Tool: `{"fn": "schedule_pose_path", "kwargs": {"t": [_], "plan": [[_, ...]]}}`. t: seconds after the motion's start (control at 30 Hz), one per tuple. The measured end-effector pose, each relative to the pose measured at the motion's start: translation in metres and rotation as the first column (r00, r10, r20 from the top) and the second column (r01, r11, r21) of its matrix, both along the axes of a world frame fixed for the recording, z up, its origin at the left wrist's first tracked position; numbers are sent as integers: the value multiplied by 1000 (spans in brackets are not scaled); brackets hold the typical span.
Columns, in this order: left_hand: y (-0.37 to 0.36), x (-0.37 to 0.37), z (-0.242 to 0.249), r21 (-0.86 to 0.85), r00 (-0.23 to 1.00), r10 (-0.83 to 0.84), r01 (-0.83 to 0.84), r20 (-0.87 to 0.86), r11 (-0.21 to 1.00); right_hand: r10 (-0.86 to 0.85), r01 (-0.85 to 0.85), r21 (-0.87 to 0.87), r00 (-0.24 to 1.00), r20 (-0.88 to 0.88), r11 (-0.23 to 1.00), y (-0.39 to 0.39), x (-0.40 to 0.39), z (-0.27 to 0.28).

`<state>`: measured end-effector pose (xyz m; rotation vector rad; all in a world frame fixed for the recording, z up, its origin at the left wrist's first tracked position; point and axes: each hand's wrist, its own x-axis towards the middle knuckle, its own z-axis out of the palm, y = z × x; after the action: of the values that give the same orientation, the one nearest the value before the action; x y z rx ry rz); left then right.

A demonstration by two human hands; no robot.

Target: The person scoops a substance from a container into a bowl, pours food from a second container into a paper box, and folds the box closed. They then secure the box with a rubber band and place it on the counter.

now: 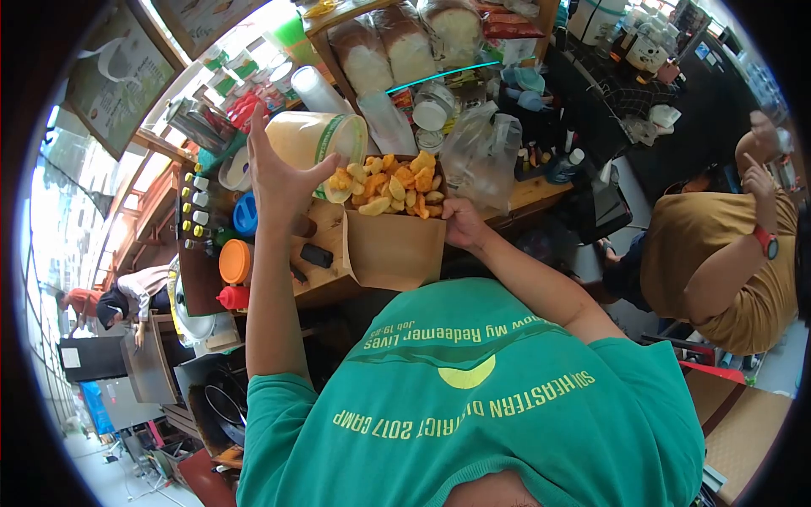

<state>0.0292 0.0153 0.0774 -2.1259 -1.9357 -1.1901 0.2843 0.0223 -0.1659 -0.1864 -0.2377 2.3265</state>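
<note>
My left hand (285,176) is spread around the base and near side of a pale tub (300,135) with a green-banded rim, its thumb along the tub's side. The tub is tilted, its mouth facing right over a brown paper food box (393,249). Golden-orange fried pieces (401,188) fill the box, and a few lie at the tub's rim. The box's lid flap hangs open toward me. My right hand (463,225) is closed on the box's right edge, thumb on top.
Bagged loaves of bread (397,42) stand on a shelf behind. A clear plastic bag (486,156) and jars (432,106) sit beyond the box. An orange-lidded jar (236,262) and small bottles are at left. Another person (718,253) is at right.
</note>
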Motion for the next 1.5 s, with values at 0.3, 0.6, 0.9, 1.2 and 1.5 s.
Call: {"fn": "schedule_pose_path", "kwargs": {"t": [0.3, 0.6, 0.9, 1.2, 1.5], "plan": [[8, -24, -9, 24, 995, 97, -98, 26, 995, -4, 4, 31, 1000, 6, 1000, 1, 2, -5], [10, -31, -9, 4, 989, 120, -121, 91, 993, -2, 1, 51, 1000, 29, 999, 1, 2, 0], [14, -51, -20, -20, 959, 115, -114, 258, 993, 15, -14, 34, 999, -33, 999, 5, 3, -8], [8, -40, -11, 40, 969, 184, -193, 165, 980, -25, 25, -7, 1000, -15, 1000, 5, 6, -4], [-6, 46, 8, 108, 979, -171, 159, 107, 981, -13, 12, -35, 999, -46, 999, 12, 5, -8]]}}
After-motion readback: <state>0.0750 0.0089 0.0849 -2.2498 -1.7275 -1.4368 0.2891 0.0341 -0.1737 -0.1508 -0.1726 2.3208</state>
